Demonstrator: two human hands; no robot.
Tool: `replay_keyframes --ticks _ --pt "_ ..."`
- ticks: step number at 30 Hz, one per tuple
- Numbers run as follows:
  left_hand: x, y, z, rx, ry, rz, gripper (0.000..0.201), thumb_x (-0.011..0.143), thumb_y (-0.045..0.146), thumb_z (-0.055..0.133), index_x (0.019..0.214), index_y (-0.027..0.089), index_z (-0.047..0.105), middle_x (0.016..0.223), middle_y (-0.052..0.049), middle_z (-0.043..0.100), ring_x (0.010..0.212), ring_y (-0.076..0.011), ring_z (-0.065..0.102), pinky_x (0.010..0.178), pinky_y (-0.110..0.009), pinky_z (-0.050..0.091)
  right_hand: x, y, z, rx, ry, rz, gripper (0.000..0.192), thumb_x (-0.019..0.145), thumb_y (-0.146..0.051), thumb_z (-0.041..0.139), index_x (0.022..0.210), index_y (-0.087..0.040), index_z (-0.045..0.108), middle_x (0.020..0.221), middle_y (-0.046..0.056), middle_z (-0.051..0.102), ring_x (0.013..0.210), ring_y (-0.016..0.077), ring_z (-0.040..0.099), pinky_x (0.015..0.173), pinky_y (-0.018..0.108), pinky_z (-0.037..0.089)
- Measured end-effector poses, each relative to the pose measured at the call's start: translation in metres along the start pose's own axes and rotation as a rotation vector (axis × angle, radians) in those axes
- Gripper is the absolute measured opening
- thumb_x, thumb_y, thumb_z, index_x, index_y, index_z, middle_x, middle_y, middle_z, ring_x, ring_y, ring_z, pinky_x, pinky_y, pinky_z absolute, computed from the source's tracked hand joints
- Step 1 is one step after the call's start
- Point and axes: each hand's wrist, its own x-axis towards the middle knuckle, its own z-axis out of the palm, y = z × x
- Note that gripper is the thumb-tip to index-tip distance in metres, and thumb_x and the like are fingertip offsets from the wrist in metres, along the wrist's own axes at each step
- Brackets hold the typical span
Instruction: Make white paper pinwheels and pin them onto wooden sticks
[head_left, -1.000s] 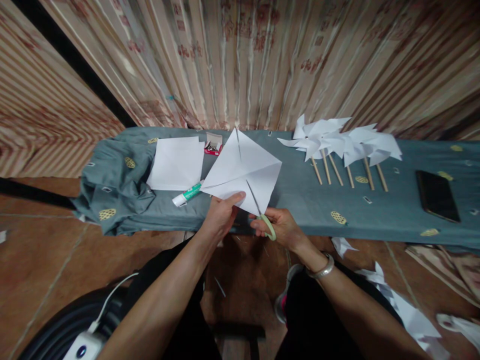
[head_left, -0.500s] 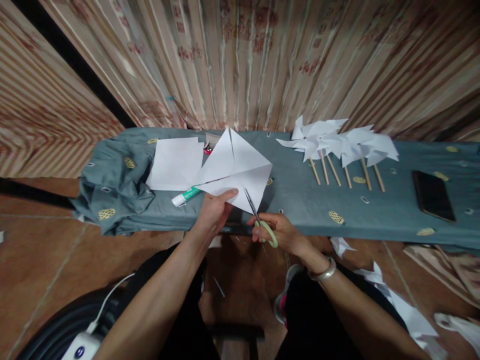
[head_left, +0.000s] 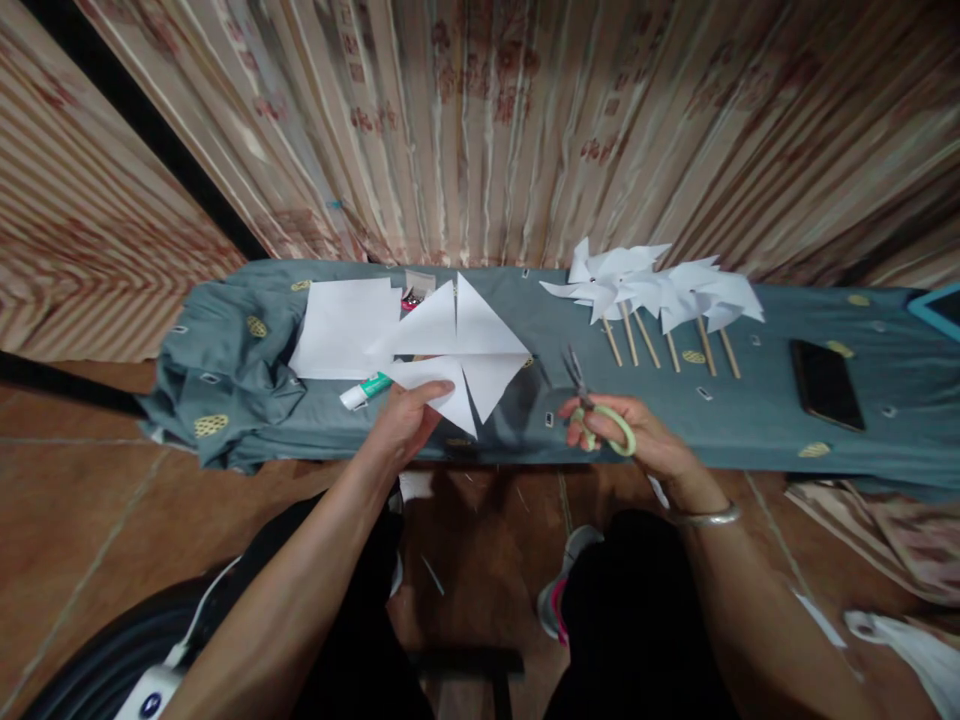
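Observation:
A square of white paper (head_left: 491,345), turned cornerwise, has slits running from its corners toward the middle. My left hand (head_left: 409,415) pinches its near left flap, thumb on top. To the right, apart from the paper, my right hand (head_left: 622,435) grips a pair of scissors (head_left: 616,430) with pale green handles; the blades point up and away. Beside the left hand lies a glue stick (head_left: 366,391) with a green label, and behind it a stack of white paper (head_left: 346,325). A small open box (head_left: 418,288) with red bits sits partly behind the cut paper.
Several white paper pinwheels (head_left: 660,285) on wooden sticks lie at the back right of the cloth-covered bench (head_left: 517,440). A dark phone (head_left: 827,385) and a blue-edged object (head_left: 941,310) are farther right. Pleated curtain (head_left: 480,140) hangs behind. A power strip (head_left: 154,690) is at lower left.
The scissors have left the paper and moved right with my right hand. The slit in the near corner now runs through to the edge, parting the flaps. My left hand keeps its hold.

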Motion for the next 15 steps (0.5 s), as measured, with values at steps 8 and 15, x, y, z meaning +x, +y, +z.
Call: replay_keyframes --ticks 8,15 --pt "-0.026 -0.015 0.010 0.093 -0.073 -0.183 0.042 0.042 0.011 0.078 0.082 0.016 0.069 0.070 -0.001 0.071 0.067 -0.0199 0.066 0.065 -0.030 0.050 0.022 0.001 0.003 0.080 0.336 -0.146 0.051 0.060 -0.058 0.081 0.090 -0.018 0.068 0.074 0.002 0.072 0.060 0.0102 0.059 0.059 0.023 0.047" --pt "-0.038 -0.026 0.016 0.150 -0.168 -0.292 0.033 0.041 0.011 0.074 0.073 0.014 0.068 0.062 0.001 0.069 0.060 -0.0166 0.063 0.062 -0.028 0.049 0.022 -0.005 0.012 0.102 0.159 -0.103 0.047 0.045 -0.041 0.090 0.076 -0.017 0.064 0.059 -0.008 0.059 0.052 0.0056 0.051 0.051 0.018 0.040"
